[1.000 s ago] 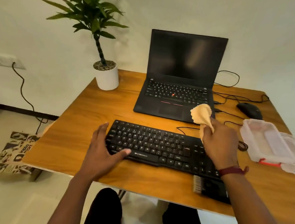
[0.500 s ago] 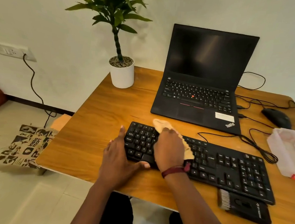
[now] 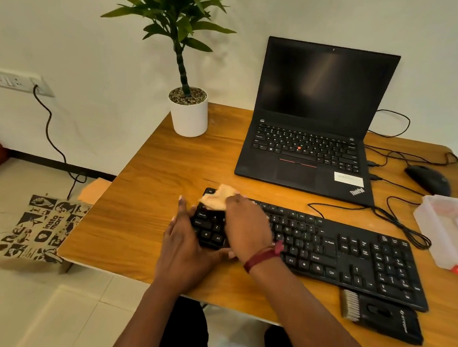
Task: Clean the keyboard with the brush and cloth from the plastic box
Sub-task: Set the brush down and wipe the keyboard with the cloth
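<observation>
A black keyboard (image 3: 340,249) lies across the front of the wooden table (image 3: 167,173). My right hand (image 3: 248,227) presses a beige cloth (image 3: 217,198) onto the keyboard's far left keys. My left hand (image 3: 186,241) rests flat against the keyboard's left end, thumb along its front edge, holding it steady. The black brush (image 3: 381,316) with pale bristles lies on the table just in front of the keyboard's right end. The clear plastic box (image 3: 450,228) with a red clip sits open at the right edge.
An open black laptop (image 3: 315,125) stands behind the keyboard, with cables (image 3: 401,221) trailing right to a black mouse (image 3: 429,179). A potted plant (image 3: 189,111) stands at the back left corner. A printed paper bag (image 3: 37,231) sits on the floor to the left.
My right hand has carried the cloth from above the keyboard's right side down onto its left end. The view has swung left. My left hand stays at the keyboard's left end.
</observation>
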